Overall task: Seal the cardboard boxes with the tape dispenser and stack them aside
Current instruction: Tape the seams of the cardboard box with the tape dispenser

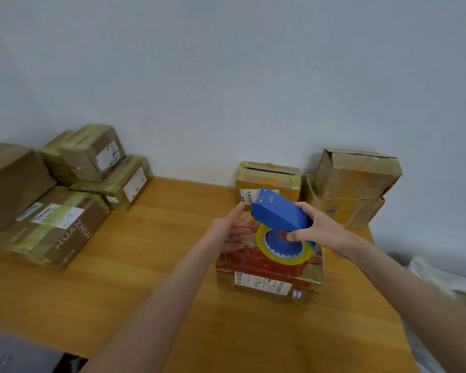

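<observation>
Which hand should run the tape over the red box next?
Right, probably. The right hand grips the blue tape dispenser above the red box; the left hand is open, holding nothing.

You can read "HUANZHU" printed on the side of the big brown box point(67, 235) at your left; the shipping labels point(262, 283) are too blurred to read.

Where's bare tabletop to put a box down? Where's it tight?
Free: the strip of table between the left pile of taped boxes and the red-printed box, and the near edge in front of it. Tight: back right, where the open-topped box and the two-box stack crowd together.
</observation>
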Demonstrator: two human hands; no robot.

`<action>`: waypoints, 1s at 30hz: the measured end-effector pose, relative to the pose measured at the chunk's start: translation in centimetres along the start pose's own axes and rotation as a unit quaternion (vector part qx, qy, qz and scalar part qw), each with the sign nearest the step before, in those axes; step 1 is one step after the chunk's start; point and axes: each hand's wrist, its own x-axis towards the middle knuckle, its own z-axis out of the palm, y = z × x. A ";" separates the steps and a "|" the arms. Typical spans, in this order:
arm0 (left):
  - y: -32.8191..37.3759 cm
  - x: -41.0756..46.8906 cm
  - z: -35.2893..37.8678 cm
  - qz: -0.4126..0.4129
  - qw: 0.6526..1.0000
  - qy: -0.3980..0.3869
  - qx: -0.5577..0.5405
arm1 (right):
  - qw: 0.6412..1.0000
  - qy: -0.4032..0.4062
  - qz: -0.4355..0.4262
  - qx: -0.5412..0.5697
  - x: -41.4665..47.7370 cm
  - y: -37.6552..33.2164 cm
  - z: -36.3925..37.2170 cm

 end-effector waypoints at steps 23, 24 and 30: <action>-0.2 2.0 -7.5 0.105 0.955 0.180 0.211 | 0.941 -0.022 -0.034 -0.335 1.8 -4.9 -0.8; -0.5 2.1 -8.1 0.098 0.952 0.182 0.223 | 0.935 -0.020 -0.026 -0.353 1.7 -4.7 -0.8; -3.4 4.0 -7.7 0.081 0.921 0.201 0.323 | 0.910 -0.005 -0.015 -0.414 1.8 -3.9 0.7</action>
